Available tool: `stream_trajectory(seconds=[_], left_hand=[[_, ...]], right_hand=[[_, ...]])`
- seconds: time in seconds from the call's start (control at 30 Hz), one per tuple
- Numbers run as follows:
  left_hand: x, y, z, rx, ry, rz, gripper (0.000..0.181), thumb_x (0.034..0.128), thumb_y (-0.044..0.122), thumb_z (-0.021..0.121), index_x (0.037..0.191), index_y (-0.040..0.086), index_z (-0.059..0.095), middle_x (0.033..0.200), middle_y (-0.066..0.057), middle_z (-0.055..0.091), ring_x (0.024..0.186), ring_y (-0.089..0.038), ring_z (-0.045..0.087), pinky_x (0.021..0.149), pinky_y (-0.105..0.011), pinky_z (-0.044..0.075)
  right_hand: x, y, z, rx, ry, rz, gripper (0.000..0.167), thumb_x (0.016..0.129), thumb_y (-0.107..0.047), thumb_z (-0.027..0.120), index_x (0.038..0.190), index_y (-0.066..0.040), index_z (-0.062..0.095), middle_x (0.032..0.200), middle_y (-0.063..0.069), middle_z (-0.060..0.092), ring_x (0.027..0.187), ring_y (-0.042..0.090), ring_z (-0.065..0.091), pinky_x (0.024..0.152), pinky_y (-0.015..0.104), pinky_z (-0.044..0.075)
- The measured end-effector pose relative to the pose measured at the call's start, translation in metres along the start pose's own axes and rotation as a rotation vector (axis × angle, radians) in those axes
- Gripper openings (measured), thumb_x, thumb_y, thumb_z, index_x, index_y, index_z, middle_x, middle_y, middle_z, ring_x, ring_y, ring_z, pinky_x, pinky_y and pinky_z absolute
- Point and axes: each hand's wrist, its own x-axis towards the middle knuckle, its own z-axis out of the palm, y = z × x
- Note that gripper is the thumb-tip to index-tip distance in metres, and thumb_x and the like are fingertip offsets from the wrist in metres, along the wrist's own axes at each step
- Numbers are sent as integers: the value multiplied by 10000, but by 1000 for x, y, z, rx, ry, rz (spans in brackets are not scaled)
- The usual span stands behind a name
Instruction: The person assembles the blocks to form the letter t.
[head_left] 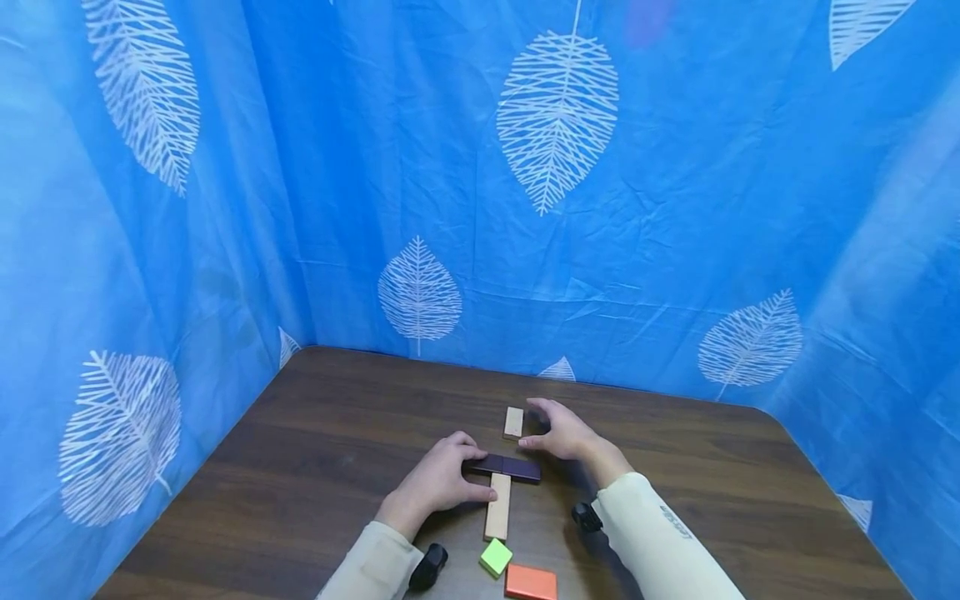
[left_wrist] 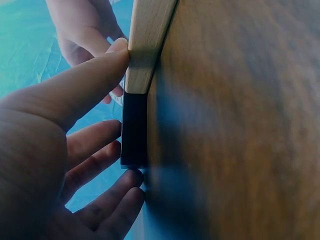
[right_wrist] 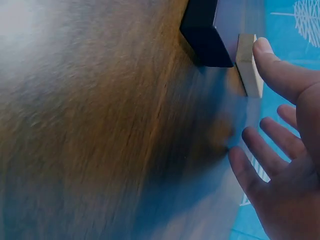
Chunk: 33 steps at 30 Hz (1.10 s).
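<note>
Two dark purple blocks (head_left: 521,470) lie end to end on the table, a seam between them. Against their near side, the end of a long pale wooden block (head_left: 497,515) forms a T shape. My left hand (head_left: 435,479) rests its thumb on the pale block's side, while its loosely spread fingers touch or nearly touch the left dark end. A shorter pale wooden block (head_left: 513,422) lies beyond the dark row. Close to that block's right side, my right hand (head_left: 567,435) is spread with nothing held; in the right wrist view its thumb (right_wrist: 265,50) overlaps the block, contact unclear.
Nearer me, a light green block (head_left: 496,557) sits turned at an angle, and an orange-red block (head_left: 531,582) lies beside it. The brown wooden table (head_left: 315,467) is bordered by blue curtains (head_left: 465,275) with white leaf prints.
</note>
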Motion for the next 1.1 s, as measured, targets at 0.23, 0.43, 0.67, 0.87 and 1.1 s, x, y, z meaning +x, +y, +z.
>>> stream_trajectory(seconds=[0.23,0.43,0.67,0.87,1.1], left_hand=[[0,3,3,3,15,18,642,752,466,880,1242,83,722,1164,5,582,1106,-237,552,957,-446,478],[2,4,3,12,2,20,648,756,481,873,1249,90,721,1177,1,579,1103,-230,549,960,-434,476],[2,4,3,13,0,27,638,753,478,875,1238,93,726,1181,-6,579,1107,-239,552,957,-437,476],[2,1,2,14,5,28,634,757,489,868,1235,96,728,1186,-7,581,1109,-235,553,957,-440,479],[1,-1,0,0,3,7,627,759,475,872,1234,91,728,1189,-18,577,1105,-243,549,952,-455,481]], right_hand=[[8,4,2,-7,5,13,735,845,-213,841,1447,16,487,1380,222,553,1250,390,541,1032,520,425],[12,4,4,-7,3,4,668,840,-189,844,1404,5,543,1316,199,599,1211,372,563,1014,519,440],[12,-2,9,-23,5,11,559,858,-191,827,1347,-27,613,1239,147,639,1133,312,606,987,497,470],[10,-11,11,20,12,-4,526,846,-194,837,1311,-45,641,1193,104,654,1076,284,623,917,478,509],[9,-16,15,72,-27,1,526,838,-212,844,1304,-69,645,1172,101,654,1084,295,614,872,472,527]])
